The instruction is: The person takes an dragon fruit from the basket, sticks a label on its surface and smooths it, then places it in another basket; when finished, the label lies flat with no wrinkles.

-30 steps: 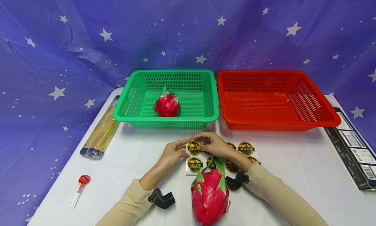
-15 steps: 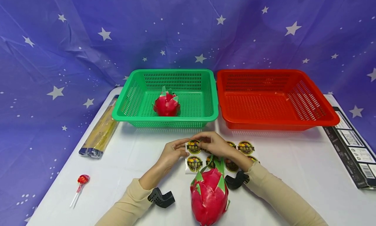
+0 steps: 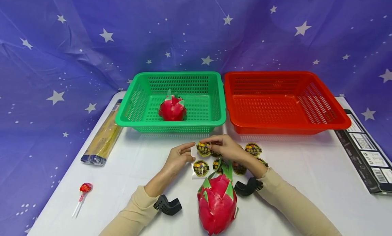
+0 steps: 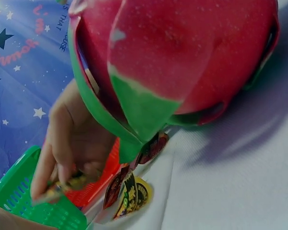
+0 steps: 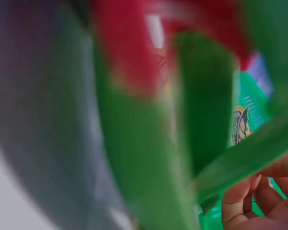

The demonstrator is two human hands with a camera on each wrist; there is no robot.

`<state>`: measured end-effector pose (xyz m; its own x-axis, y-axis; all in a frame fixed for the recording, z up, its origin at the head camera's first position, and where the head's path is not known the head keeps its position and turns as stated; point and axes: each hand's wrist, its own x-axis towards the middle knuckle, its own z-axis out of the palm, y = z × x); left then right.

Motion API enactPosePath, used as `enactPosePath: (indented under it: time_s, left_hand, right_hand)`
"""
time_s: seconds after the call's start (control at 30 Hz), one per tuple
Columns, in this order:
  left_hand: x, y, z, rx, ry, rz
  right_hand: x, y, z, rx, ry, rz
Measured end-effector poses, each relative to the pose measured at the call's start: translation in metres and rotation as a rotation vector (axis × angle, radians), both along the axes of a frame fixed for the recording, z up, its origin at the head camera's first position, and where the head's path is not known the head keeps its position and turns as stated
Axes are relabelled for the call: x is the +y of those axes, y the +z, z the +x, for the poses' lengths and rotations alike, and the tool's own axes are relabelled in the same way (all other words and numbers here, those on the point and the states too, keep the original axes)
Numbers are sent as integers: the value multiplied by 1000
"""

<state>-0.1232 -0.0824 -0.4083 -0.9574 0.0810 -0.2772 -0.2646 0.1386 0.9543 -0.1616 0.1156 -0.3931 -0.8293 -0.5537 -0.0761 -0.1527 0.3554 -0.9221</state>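
Observation:
My right hand (image 3: 228, 149) pinches a round black-and-gold fruit sticker (image 3: 203, 149) at the upper left of a white sticker sheet (image 3: 196, 175). The left wrist view shows that sticker tilted, clear of the sheet, between thumb and fingers. My left hand (image 3: 177, 159) is at the sheet's left edge, thumb and fingers apart with nothing between them. Several more stickers (image 3: 252, 150) lie on the sheet, some covered by my right hand and forearm. A red dragon fruit (image 3: 216, 205) with green leaf tips lies just in front, overlapping the sheet's near edge and blocking much of both wrist views.
Behind the sheet stand a green basket (image 3: 171, 124) with another dragon fruit (image 3: 172, 109) inside and a red basket (image 3: 291, 127). On the left are a lollipop (image 3: 85, 190) and a long plastic-wrapped pack (image 3: 102, 137). A black-and-white box (image 3: 364, 151) lies at right.
My right hand has moved slightly right and up, and the upper-left sticker has come away from its spot on the sheet with it. The left hand's fingers have drawn slightly off the sheet's edge.

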Motion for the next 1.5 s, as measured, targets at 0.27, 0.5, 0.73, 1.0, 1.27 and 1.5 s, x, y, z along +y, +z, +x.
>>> enactPosePath:
  time_s: [0.27,0.5,0.73,1.0,1.27,1.5]
  left_hand:
    - [2,6,3,169,3,-191]
    - [3,18,11,192,-4,-302]
    - [-1,38,23,105,-113,-198]
    - [-2,52,44,-21,-398,-195]
    - [1,46,60,-95,-613,-166]
    - [7,38,65,-93,-681,-159]
  right_hand:
    - [7,20,7,25,-43,-31]
    - [18,36,19,-46,-89,-25]
    - [22,47,38,-26,-48,-93]
    - [24,53,67,0,44,-197]
    - [21,56,95,17,82,-244]
    - [22,53,114,3,117,-305]
